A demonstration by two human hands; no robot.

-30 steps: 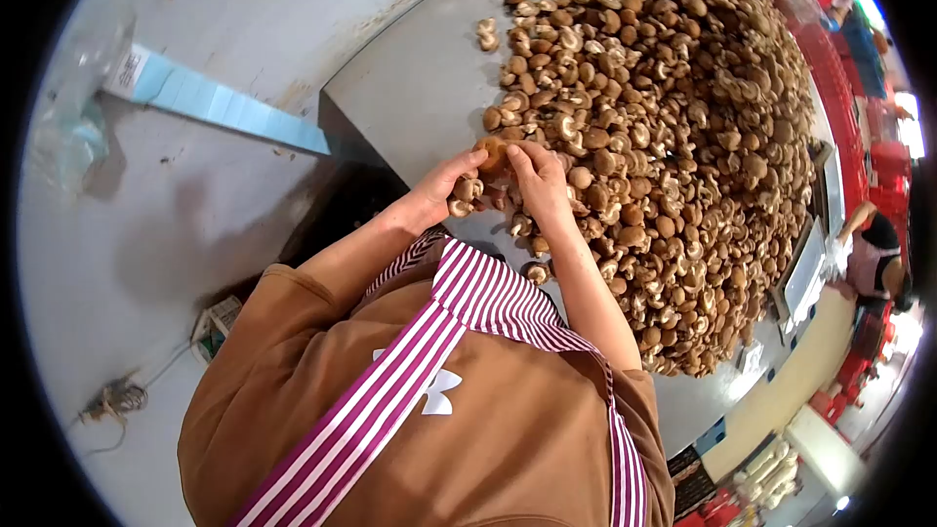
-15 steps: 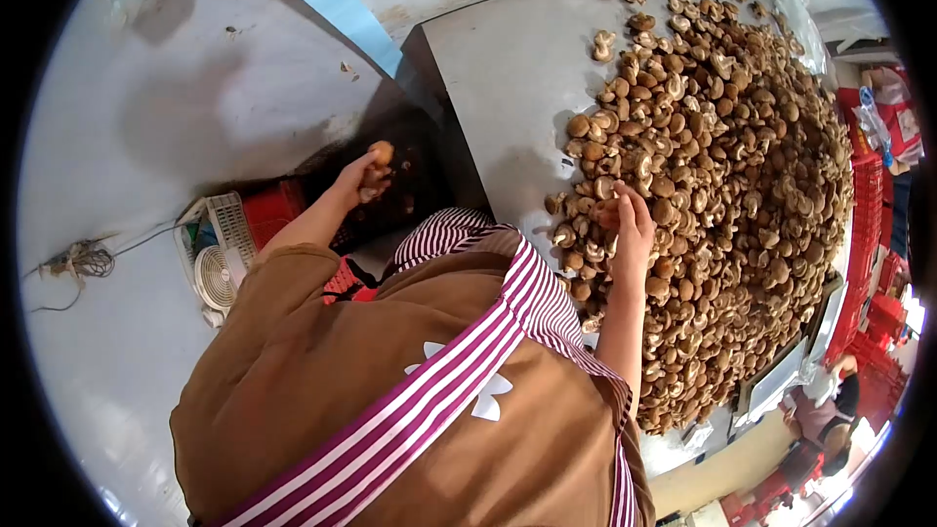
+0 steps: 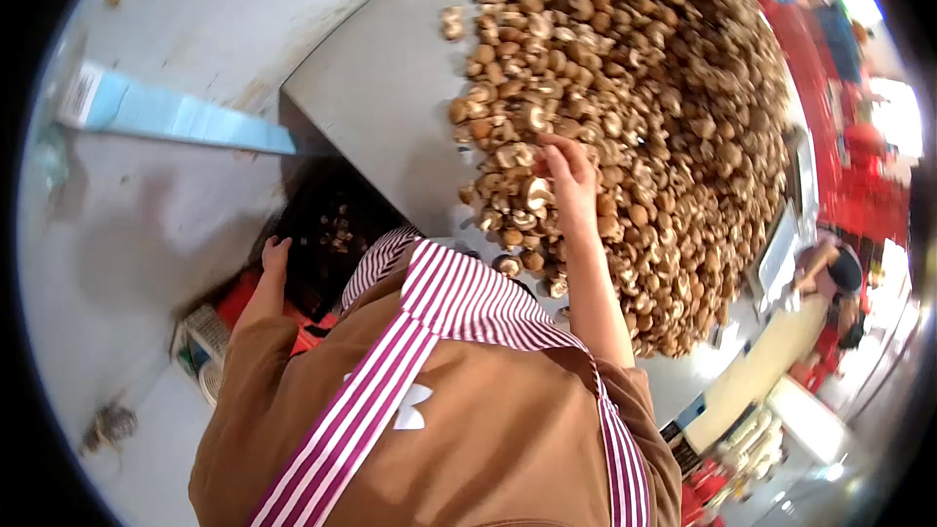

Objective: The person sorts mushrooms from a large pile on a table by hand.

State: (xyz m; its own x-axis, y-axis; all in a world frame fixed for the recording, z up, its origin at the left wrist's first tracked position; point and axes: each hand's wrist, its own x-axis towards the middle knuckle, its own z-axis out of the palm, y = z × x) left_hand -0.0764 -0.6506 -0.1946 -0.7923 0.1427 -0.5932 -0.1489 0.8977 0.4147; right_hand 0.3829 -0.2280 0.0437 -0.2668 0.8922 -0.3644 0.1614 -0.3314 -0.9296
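Note:
A big heap of brown-capped shiitake mushrooms (image 3: 664, 127) covers much of a grey metal table (image 3: 361, 88). My right hand (image 3: 574, 176) is at the heap's near left side, its fingers bent and closed on a mushroom that they largely hide. Pale-stemmed mushrooms (image 3: 537, 197) lie beside its fingertips. My left hand (image 3: 276, 254) hangs low beside a dark container (image 3: 307, 200), left of the table. Its visible fingertips are slightly apart, and no mushroom shows in them. Several small mushrooms (image 3: 339, 232) lie inside the dark container.
A light-blue strip (image 3: 185, 117) runs along the pale wall to the table's corner. Below my left arm are a red crate (image 3: 237, 298) and a white fan (image 3: 209, 371). Red crates (image 3: 820, 68) line the far side, where another person (image 3: 830, 268) works.
My view has swung, shifting the table and heap leftward. The mushroom in my left hand is out of sight, and that hand is lower beside the container. My right hand stays at the heap.

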